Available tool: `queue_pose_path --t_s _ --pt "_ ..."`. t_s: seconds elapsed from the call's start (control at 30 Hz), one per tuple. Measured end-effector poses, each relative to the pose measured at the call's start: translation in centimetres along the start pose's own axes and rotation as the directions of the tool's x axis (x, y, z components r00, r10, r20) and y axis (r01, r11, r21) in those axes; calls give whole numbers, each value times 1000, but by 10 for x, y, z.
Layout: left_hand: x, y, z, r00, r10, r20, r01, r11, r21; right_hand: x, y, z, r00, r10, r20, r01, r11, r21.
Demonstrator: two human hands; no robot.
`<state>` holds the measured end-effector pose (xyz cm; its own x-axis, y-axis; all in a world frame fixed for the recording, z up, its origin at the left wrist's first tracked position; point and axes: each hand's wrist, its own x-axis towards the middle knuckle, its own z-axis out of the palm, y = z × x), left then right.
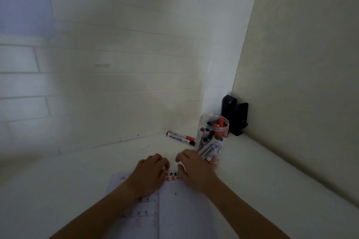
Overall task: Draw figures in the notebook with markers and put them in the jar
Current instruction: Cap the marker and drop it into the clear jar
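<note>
**A:** Head view first. What holds what?

**B:** A clear plastic jar [212,137] stands open on the white table [272,176], near the corner where the walls meet. It is packed with markers [210,146]: white barrels leaning at angles, black caps and ends showing through the wall, and a few red caps, one red marker [221,122] poking up above the rim.

**A:** Anything left outside it?

**B:** Two markers on the table [181,137], just left of the jar and close to the tiled wall. They lie side by side, one with a red cap and one with a black cap.

**A:** And the notebook?

**B:** The notebook [174,211] lies open on the table in front of the person, under both forearms. Small red and black figures [172,176] sit at the top of the page between the two hands; fainter rows show on the left page.

**A:** Now the hands.

**B:** The left hand [149,174] rests palm down on the top of the left page, fingers bent at the knuckles with the tips on the paper. I see nothing held in it. The right hand [194,170] sits at the top of the right page, just beside the base of the jar, fingers curled. Something small and white shows at its fingertips, but it is blurred; whether the hand grips it I cannot tell.

**A:** Anything else?

**B:** A black two-part object [235,116] stands in the corner behind the jar.
</note>
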<state>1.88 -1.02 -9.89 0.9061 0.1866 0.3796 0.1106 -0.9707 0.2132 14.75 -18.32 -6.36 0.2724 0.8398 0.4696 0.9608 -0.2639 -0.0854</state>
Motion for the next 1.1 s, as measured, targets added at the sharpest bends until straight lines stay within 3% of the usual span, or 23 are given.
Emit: queue_pose_path --t_s 0.17,0.37,0.53,0.67,0.77,0.9,1.1 --pt "16 -8 -8 998 49 43 -54 993 107 -10 20 39 990 131 -53 -122 983 140" --pt "68 -28 22 998 9 -57 -11 999 -32 -12 20 42 984 169 -61 -154 968 197" --pt "130 -31 45 998 -43 35 44 998 -45 -9 22 46 984 170 -54 -155 963 219" --pt "159 -35 54 988 -76 136 66 995 73 -8 24 50 982 176 -72 -155 962 226" --pt "163 -41 44 990 -73 124 51 983 176 -8 25 51 980 176 -88 -153 963 223" --pt "145 -49 35 999 -10 42 5 993 115 -9 24 50 982 171 -85 -148 963 224" --pt "99 -45 11 990 -115 80 106 988 111 -11 23 47 985 163 -61 -146 965 216"
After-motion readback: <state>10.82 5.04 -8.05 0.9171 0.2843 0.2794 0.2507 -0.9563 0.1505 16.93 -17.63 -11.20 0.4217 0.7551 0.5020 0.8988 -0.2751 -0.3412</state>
